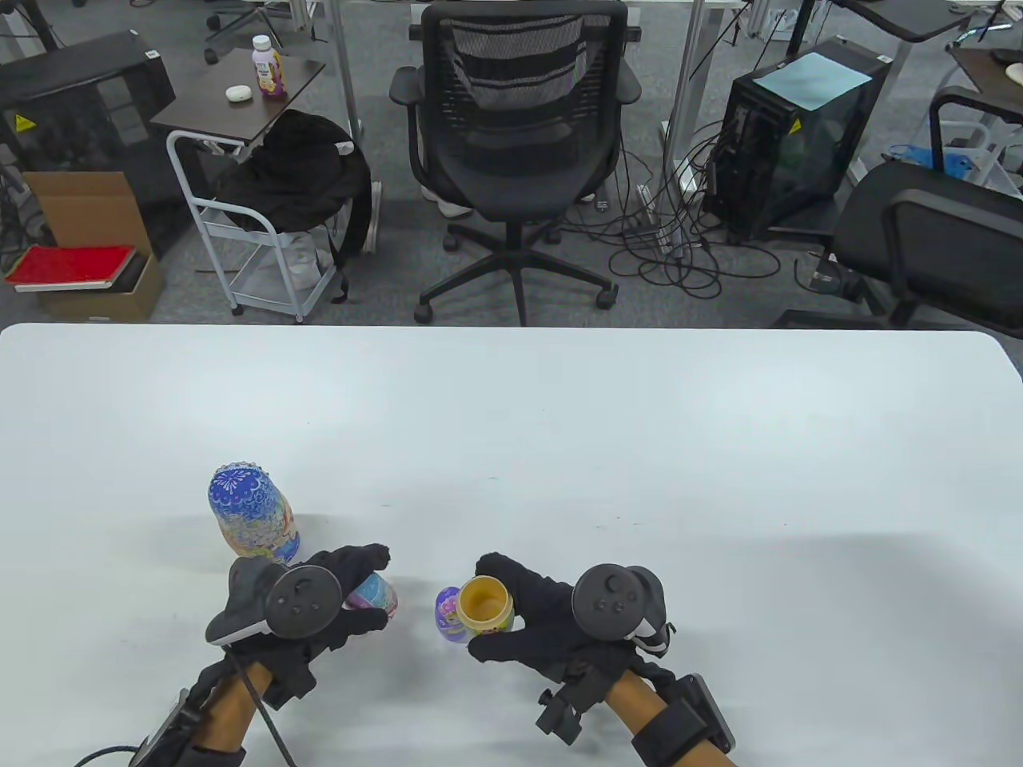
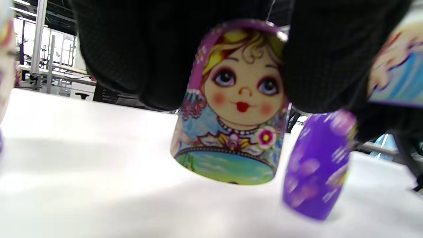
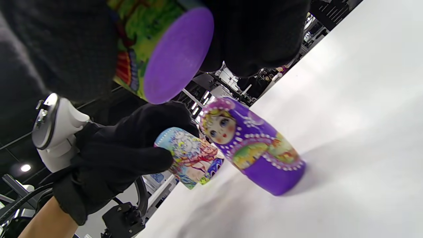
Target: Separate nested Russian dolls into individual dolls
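One white table (image 1: 559,415), office chairs (image 1: 519,144).

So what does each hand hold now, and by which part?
The left hand grips a doll top by its upper sides. The right hand grips a doll bottom, open end up, by its sides.

A purple doll (image 1: 447,617) stands upright between a lifted doll top (image 1: 374,592) and a raised open bottom half (image 1: 485,603); a blue doll (image 1: 249,511) is set behind.
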